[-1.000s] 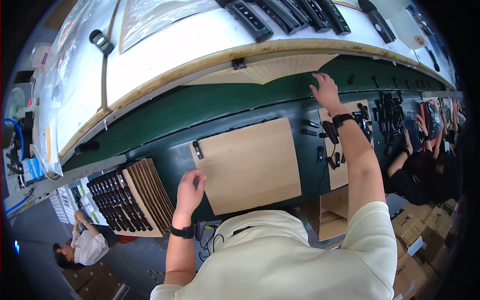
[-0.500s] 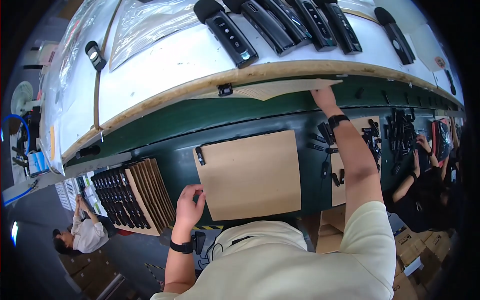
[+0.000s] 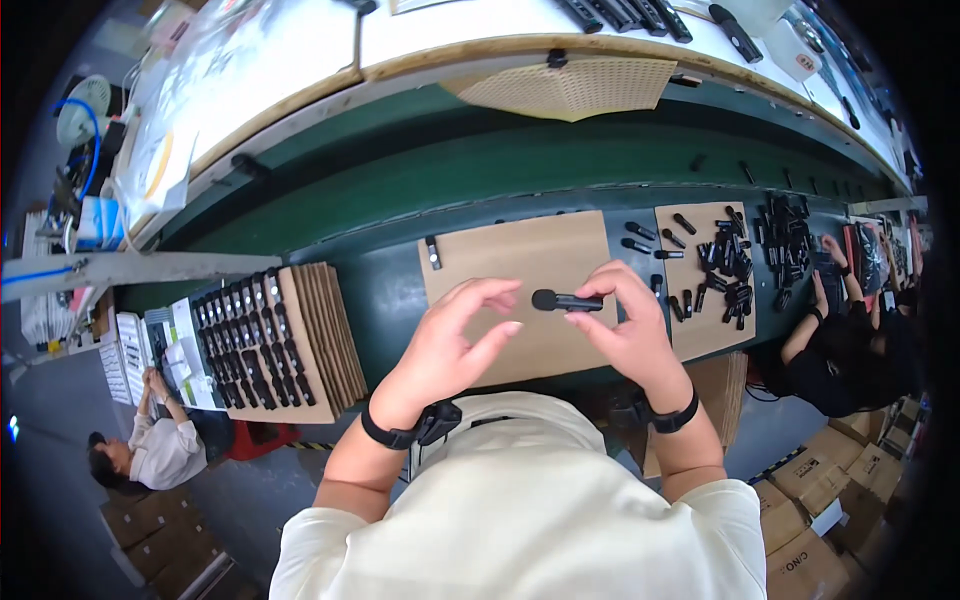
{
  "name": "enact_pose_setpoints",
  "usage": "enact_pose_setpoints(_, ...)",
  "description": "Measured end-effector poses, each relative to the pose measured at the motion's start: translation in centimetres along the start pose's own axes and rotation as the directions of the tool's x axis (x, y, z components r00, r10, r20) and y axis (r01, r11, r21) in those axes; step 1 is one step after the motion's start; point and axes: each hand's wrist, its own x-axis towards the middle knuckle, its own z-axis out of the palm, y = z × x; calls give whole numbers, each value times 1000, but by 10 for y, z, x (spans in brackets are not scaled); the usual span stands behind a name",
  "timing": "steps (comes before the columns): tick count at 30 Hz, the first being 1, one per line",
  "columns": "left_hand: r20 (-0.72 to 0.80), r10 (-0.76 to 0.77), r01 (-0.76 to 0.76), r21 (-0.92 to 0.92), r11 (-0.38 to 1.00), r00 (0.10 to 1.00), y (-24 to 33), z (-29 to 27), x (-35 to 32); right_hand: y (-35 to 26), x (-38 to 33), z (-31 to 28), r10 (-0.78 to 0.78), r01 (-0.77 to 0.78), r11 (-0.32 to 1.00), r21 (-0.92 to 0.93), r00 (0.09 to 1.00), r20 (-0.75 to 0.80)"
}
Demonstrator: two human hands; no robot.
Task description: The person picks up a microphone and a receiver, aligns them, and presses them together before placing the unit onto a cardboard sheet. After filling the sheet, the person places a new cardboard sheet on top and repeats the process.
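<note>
Between the thumb and fingers of my right hand (image 3: 630, 320) is a small black wireless microphone (image 3: 568, 300) with a rounded foam head, lying level and pointing left. My left hand (image 3: 455, 340) faces it, thumb and fingers apart and holding nothing, a short gap from the foam head. Both hands are above a brown cardboard sheet (image 3: 520, 245) on the dark green bench. Another microphone (image 3: 433, 252) lies upright near that sheet's far left corner.
At right, loose microphones (image 3: 725, 255) cover another cardboard sheet. At left, microphones in rows (image 3: 250, 340) top a stack of cardboard sheets (image 3: 330, 330). A white shelf (image 3: 430, 35) overhangs the far side. People sit at both sides, including one at right (image 3: 850, 360).
My right hand has come back from the shelf's edge and now holds a microphone. My left hand has moved right, over the sheet. The view has shifted too.
</note>
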Motion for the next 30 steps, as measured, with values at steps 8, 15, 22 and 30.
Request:
enact_pose_setpoints(8,61,298,-300,37,953,953,11,-36,-48,-69,-26,54,-73,81,985,155,996,-52)
enact_pose_setpoints(15,-47,344,-343,20,939,938,17,-65,-78,-94,-41,74,40,-53,975,214,997,64)
enact_pose_setpoints(22,-45,373,-374,-3,928,927,21,-84,-92,-118,-37,92,-172,173,979,109,985,-21)
enact_pose_setpoints(30,-36,419,-420,-19,908,907,16,-90,-93,-126,-30,94,-291,291,957,3,956,23)
